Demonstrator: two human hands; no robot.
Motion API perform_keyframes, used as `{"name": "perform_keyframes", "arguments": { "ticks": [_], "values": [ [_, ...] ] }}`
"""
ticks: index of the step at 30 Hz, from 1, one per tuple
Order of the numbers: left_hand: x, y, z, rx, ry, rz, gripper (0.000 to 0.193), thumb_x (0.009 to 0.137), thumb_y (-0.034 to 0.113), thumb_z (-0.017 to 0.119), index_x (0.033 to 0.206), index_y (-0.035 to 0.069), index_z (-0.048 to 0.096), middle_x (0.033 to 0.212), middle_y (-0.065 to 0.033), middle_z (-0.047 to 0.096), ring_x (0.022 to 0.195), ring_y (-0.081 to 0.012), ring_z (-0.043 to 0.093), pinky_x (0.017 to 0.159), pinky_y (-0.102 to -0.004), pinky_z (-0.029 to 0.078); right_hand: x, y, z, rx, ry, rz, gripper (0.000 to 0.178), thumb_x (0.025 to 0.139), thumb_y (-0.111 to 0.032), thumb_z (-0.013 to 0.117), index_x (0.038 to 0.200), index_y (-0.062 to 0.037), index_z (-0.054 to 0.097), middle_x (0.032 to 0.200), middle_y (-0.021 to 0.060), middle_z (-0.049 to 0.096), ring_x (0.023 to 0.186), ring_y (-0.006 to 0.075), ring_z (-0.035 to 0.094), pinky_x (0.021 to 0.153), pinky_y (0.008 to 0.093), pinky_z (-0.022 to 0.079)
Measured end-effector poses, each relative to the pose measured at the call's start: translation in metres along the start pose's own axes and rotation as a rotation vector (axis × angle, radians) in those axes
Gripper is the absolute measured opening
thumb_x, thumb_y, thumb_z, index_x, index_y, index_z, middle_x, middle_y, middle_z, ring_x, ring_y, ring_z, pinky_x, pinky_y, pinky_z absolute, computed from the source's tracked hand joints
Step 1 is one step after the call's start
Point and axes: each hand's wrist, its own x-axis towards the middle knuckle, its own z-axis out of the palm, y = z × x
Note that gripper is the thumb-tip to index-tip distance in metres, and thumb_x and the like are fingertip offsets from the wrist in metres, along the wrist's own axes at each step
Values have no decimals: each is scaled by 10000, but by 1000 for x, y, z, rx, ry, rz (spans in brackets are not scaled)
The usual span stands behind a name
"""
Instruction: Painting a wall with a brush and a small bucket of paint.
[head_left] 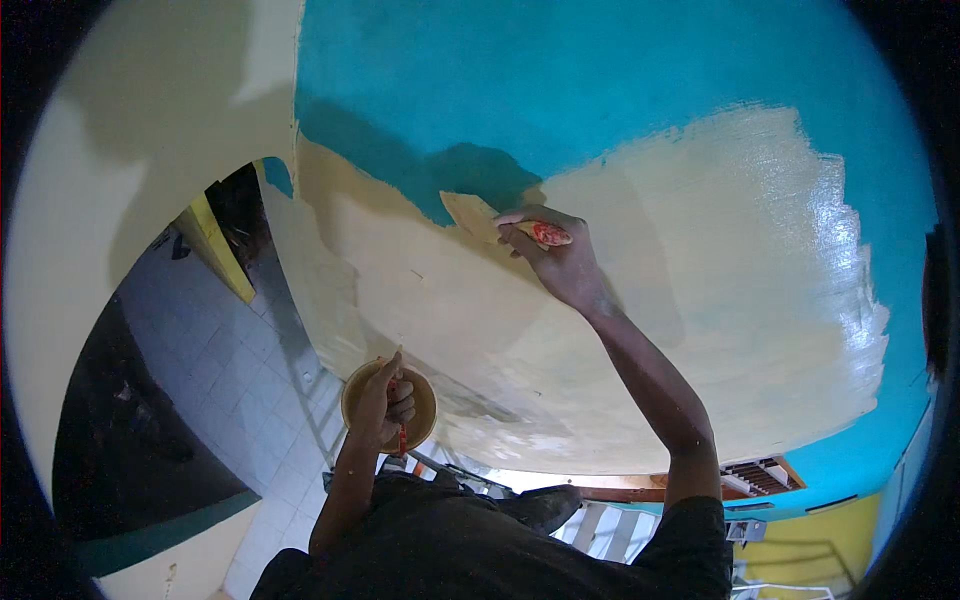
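Note:
My right hand (555,255) is closed on a paintbrush (470,214), whose red-marked handle end points right. The brush's wide, cream-coated head lies against the wall where cream paint meets turquoise. Lower down, my left hand (385,400) is closed at a round, tan paint bucket (428,412), held in front of my body. A thin red piece (403,438) shows below the left fingers; whether it is the bucket's handle or another tool, I cannot tell. Most of the bucket's inside is hidden by that hand. Cream paint (480,320) covers the middle of the wall.
Turquoise wall (600,60) runs above and to the right of the cream area, which looks wet and shiny on the right. An arched opening at left shows a tiled floor (240,370) and a yellow post (218,245). A slatted wooden vent (760,477) is at lower right.

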Motion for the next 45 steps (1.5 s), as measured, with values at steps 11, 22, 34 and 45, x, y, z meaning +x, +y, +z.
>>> {"name": "perform_keyframes", "arguments": {
  "ticks": [11,22,34,45],
  "values": [
    [6,10,-12,11,-8,42,304,920,400,512,726,185,419,461,63,245,361,-70,167,371,-248,133,7,-15,-3,-441,70,-239,116,807,-27,632,918,-7,658,840,114,674,748,145,654,615,268,510],
    [21,22,-3,-8,3,41,335,903,437,528,712,189,408,459,67,224,355,-77,162,367,-246,142,-7,-138,-78,-763,257,-284,116,753,-8,634,866,-29,645,807,157,647,745,292,648,633,354,503],
    [31,16,-17,-8,-2,58,333,916,413,509,690,186,419,471,63,225,357,-74,167,363,-241,140,23,1,22,-471,63,-211,104,805,-79,618,886,-50,676,837,138,669,715,242,654,636,311,509],
    [28,-3,-37,93,123,16,413,889,434,549,619,193,350,445,46,225,328,-87,177,339,-245,134,4,-143,-119,-622,312,-252,93,783,-62,625,871,-49,653,768,159,632,629,301,615,594,349,493]
  ]
}}
